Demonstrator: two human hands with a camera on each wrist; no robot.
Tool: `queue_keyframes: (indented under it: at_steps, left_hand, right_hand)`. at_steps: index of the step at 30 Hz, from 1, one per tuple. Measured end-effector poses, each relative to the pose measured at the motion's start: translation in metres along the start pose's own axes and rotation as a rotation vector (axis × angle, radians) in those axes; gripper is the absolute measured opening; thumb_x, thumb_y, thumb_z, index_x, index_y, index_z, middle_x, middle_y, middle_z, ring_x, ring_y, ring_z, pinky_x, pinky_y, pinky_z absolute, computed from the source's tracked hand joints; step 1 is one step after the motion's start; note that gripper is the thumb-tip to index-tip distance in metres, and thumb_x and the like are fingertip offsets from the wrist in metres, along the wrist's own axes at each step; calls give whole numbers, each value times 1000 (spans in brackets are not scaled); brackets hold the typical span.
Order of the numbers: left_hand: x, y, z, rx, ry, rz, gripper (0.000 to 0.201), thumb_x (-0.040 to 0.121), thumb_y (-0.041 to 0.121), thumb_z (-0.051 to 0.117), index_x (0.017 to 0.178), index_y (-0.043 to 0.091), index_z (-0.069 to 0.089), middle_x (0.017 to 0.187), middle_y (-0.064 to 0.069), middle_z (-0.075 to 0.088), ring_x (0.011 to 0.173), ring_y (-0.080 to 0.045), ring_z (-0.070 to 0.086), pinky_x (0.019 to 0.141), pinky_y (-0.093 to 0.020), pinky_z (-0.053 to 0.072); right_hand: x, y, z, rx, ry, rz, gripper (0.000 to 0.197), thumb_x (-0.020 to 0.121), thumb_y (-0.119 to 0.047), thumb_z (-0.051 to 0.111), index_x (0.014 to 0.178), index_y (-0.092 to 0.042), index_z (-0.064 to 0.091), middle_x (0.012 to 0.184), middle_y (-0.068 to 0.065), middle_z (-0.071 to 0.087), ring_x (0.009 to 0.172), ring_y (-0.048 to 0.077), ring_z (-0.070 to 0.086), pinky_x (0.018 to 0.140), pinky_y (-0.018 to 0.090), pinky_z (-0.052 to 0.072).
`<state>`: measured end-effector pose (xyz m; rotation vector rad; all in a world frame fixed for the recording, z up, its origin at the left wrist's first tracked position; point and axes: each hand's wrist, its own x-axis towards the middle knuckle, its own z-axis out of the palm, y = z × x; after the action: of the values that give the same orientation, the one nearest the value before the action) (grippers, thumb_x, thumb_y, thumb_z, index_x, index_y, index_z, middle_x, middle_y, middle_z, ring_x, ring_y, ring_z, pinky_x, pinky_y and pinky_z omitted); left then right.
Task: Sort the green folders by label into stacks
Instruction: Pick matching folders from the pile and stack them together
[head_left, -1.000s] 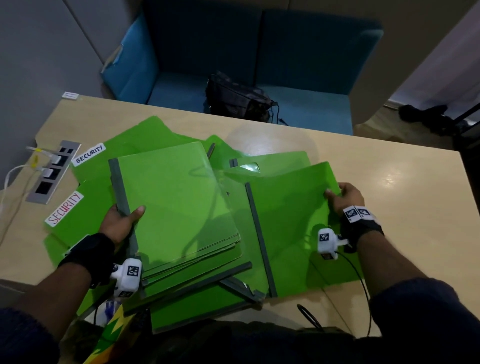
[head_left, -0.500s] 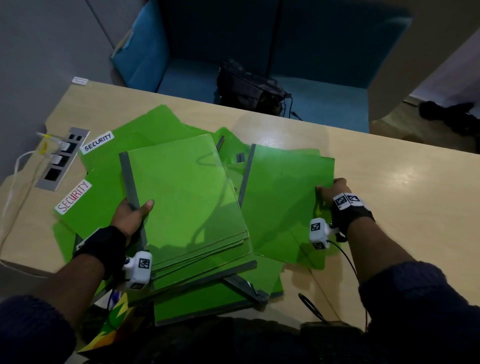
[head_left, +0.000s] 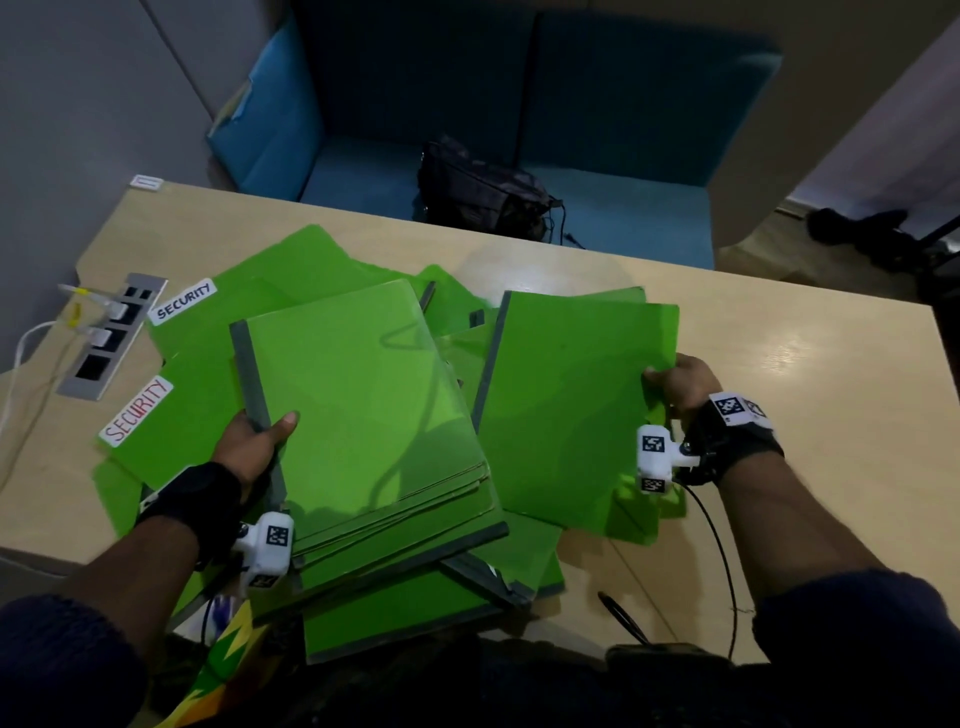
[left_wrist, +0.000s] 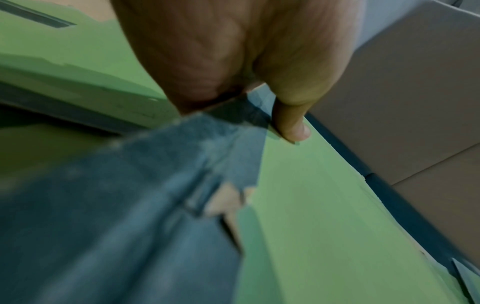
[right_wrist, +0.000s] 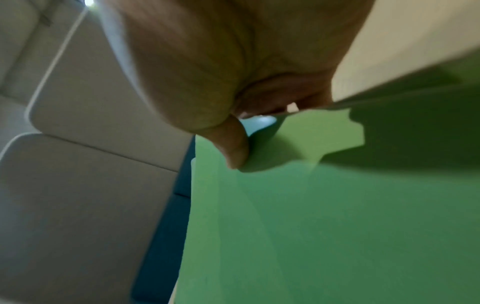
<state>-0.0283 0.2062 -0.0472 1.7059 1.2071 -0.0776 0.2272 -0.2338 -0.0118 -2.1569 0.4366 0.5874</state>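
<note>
My left hand (head_left: 254, 441) grips a stack of green folders (head_left: 363, 410) by its grey spine, thumb on top; the left wrist view shows the thumb (left_wrist: 293, 123) pressed on the green cover (left_wrist: 324, 216). My right hand (head_left: 675, 387) pinches the right edge of a single green folder (head_left: 566, 410) and holds it tilted above the pile; its thumb (right_wrist: 233, 148) lies on the cover (right_wrist: 324, 226) in the right wrist view. Two folders with white SECURITY labels (head_left: 183, 301) (head_left: 136, 410) lie at the left. More green folders (head_left: 405, 618) lie underneath near the front edge.
The wooden table (head_left: 831, 405) has bare surface at the right. A socket panel with plugged cables (head_left: 111, 338) sits at the left edge. A blue sofa (head_left: 623, 156) with a black bag (head_left: 483, 192) stands behind the table. A black cable (head_left: 618, 613) lies near the front edge.
My right hand has lifted the single folder off the table and swung it upward and left, toward the stack. The left hand keeps its grip on the stack, barely moved.
</note>
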Motion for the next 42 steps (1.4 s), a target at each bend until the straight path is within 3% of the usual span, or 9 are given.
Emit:
queue_keyframes:
  at_steps: [5,8,12,16,21,31,35,39,42]
  left_hand:
    - [-2,3,-1,-3,-13,10,40,94,34,62,108,0,44,81,-13,46,74,-28,45,65,-38,38]
    - [-1,3,-2,-1,-29,13,42,94,34,62,108,0,44,80,-12,45,74,-28,45,65,-39,38]
    - [-2,5,-4,-34,-39,33,41,92,34,64,107,1,45,77,-11,43,74,-27,45,63,-38,37]
    - [-8,18,-2,-184,5,90,52,93,24,64,135,9,37,102,-9,49,88,-28,47,75,-40,38]
    - [-19,55,10,-266,-28,228,51,91,17,65,134,9,38,95,-3,46,95,-24,45,83,-38,37]
    - [-57,103,49,-279,-73,425,55,91,18,66,137,11,36,91,1,45,82,-17,45,77,-33,40]
    - [-66,100,61,-314,-99,405,57,92,21,65,140,13,34,102,-2,45,94,-21,45,84,-35,39]
    - [-87,109,87,-315,-82,429,53,93,21,64,137,12,36,87,4,48,79,-15,48,72,-28,42]
    - [-98,113,102,-332,-96,433,52,92,28,65,135,16,41,96,2,64,85,-16,60,75,-29,50]
  right_hand:
    - [-13,25,-23,219,267,-42,42,93,-44,60,126,-18,62,118,16,68,104,38,65,93,53,53]
    - [-24,39,-27,127,161,-33,36,95,-29,64,126,-13,58,116,14,68,97,34,64,91,47,53]
    - [-28,36,-58,152,300,-91,15,92,-23,62,105,-23,54,106,20,70,89,39,67,79,51,55]
    - [-43,-3,-100,264,367,-303,22,92,-18,62,113,-20,63,98,11,69,81,26,63,72,36,49]
    - [-63,-46,-118,313,262,-497,23,94,-9,61,115,-16,65,71,-9,68,52,5,54,50,18,43]
    - [-91,-68,-146,371,282,-686,16,88,-27,72,104,-24,69,101,5,74,84,14,70,82,34,55]
    - [-84,-65,-115,485,117,-646,23,94,-4,61,110,-21,64,86,-13,77,78,6,71,75,28,58]
    - [-73,-47,-49,513,-32,-472,37,92,8,58,119,-17,56,84,-2,76,67,13,71,60,33,59]
    - [-68,-36,-15,473,-84,-395,51,92,2,63,138,-16,51,102,14,71,75,18,72,66,38,61]
